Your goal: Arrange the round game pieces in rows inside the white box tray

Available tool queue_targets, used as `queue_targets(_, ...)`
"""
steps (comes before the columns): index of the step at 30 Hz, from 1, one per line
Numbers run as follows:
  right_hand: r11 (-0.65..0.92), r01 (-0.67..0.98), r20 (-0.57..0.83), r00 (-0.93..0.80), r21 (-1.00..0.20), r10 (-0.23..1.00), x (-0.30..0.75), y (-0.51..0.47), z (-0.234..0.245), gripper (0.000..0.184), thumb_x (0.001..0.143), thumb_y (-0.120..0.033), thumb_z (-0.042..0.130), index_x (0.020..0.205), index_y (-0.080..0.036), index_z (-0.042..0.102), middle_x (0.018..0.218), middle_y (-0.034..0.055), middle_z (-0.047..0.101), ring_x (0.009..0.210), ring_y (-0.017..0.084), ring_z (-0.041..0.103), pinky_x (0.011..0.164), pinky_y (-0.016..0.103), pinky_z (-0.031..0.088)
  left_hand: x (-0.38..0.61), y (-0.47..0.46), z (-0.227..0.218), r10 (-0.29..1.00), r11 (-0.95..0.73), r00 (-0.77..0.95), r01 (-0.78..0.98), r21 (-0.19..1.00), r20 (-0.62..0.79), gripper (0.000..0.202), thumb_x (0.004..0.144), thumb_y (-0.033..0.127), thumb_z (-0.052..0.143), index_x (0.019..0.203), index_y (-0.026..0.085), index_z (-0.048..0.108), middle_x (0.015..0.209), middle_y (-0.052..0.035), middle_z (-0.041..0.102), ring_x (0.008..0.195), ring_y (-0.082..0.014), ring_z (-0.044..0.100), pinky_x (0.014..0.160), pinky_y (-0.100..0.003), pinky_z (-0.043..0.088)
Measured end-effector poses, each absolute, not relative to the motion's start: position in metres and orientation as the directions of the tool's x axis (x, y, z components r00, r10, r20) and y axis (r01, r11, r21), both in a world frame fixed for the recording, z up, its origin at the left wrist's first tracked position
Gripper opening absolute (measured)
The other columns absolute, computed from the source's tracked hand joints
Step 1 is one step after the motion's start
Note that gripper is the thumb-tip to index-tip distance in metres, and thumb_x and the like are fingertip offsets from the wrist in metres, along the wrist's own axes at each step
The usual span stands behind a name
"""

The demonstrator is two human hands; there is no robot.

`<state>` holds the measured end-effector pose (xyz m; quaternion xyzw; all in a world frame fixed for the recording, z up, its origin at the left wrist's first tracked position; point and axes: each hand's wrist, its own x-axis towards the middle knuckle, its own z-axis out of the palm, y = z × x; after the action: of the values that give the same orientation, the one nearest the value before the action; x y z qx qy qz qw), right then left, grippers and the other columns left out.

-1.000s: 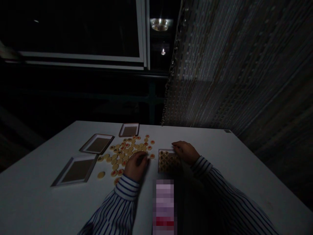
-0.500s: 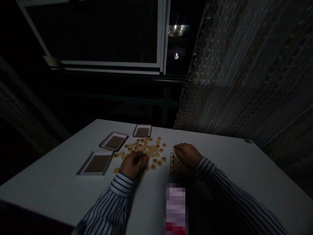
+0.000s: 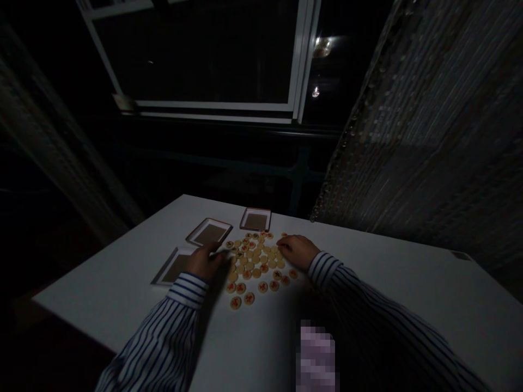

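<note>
Round Chinese chess pieces (image 3: 256,260) with red or black characters, several of them blank side up, lie loosely spread on the white table (image 3: 347,256). At the left edge of the spread is my left hand (image 3: 205,261), fingers bent in a pinch around something pale and blurred that I cannot make out. It partly covers the nearest shallow tray (image 3: 168,272). My right hand (image 3: 299,251) rests at the right side of the pieces, its thumb and fingers closed together on a chess piece (image 3: 283,247) that is mostly hidden. Dark shadow lies below my right forearm.
Two more shallow trays stand behind the pieces, a left one (image 3: 210,233) and a far one (image 3: 256,219). A bead curtain (image 3: 400,141) hangs beyond the table's right back edge. Behind the table is a dark white-framed window (image 3: 212,104).
The view has swung left. My left hand has drawn left, away from the middle of the pieces. My right hand has left the box of black-marked pieces and reached the spread; that box no longer shows.
</note>
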<state>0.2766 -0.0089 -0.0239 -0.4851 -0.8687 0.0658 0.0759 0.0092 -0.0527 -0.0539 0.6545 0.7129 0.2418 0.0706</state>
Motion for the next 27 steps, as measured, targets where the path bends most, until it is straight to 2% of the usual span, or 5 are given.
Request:
queue_targets(3,0.547,0.819,0.056,-0.547,-0.173,0.835,0.262,0.0,-0.026,0.034,0.082,-0.03,0.034,0.099,-0.022,0.062,0.101,0.005,0.063,0.094,0.018,0.056,0.079,0.026,0.036,0.004,-0.045,-0.056,0.971,0.039,-0.127,0.921,0.387,0.204,0.035,0.074,0.033,0.047,0.103,0.018,0.058,0.101,-0.0061,0.064,0.092,-0.0201,0.059,0.079,-0.029,0.045)
queue_targets(7,0.566,0.807,0.037,-0.569,-0.17,0.822,0.242,0.011,-0.031,0.032,0.083,-0.029,0.033,0.096,-0.023,0.062,0.1,0.0036,0.063,0.092,0.017,0.056,0.077,0.025,0.036,-0.001,-0.029,-0.061,0.982,-0.064,0.008,0.953,0.295,0.187,0.035,0.073,0.024,0.047,0.106,0.017,0.057,0.106,-0.0073,0.061,0.097,-0.0205,0.056,0.083,-0.028,0.043)
queue_targets(14,0.575,0.802,0.03,-0.578,-0.161,0.815,0.209,0.028,-0.039,0.031,0.082,-0.029,0.034,0.096,-0.024,0.061,0.102,0.0044,0.062,0.094,0.019,0.055,0.075,0.028,0.036,-0.004,-0.006,-0.067,0.973,-0.173,0.146,0.974,0.147,0.18,0.033,0.073,0.023,0.047,0.104,0.018,0.058,0.104,-0.0081,0.062,0.096,-0.0214,0.055,0.084,-0.031,0.041)
queue_targets(21,0.594,0.786,0.031,-0.599,-0.17,0.801,0.189,0.032,-0.043,0.031,0.084,-0.03,0.033,0.094,-0.022,0.062,0.102,0.0055,0.061,0.099,0.018,0.052,0.082,0.028,0.034,0.0,0.009,-0.071,0.962,-0.234,0.212,0.965,0.121,0.172,0.03,0.076,0.029,0.044,0.098,0.019,0.061,0.099,-0.0098,0.064,0.096,-0.0235,0.054,0.087,-0.037,0.037)
queue_targets(27,0.575,0.797,0.017,-0.582,-0.185,0.813,0.183,0.034,-0.046,0.029,0.083,-0.028,0.037,0.099,-0.023,0.061,0.106,0.0046,0.059,0.101,0.018,0.05,0.086,0.029,0.032,0.0,0.016,-0.078,0.958,-0.25,0.226,0.96,0.13,0.176,0.027,0.076,0.03,0.044,0.097,0.024,0.06,0.101,-0.0074,0.063,0.102,-0.0252,0.05,0.097,-0.05,0.022)
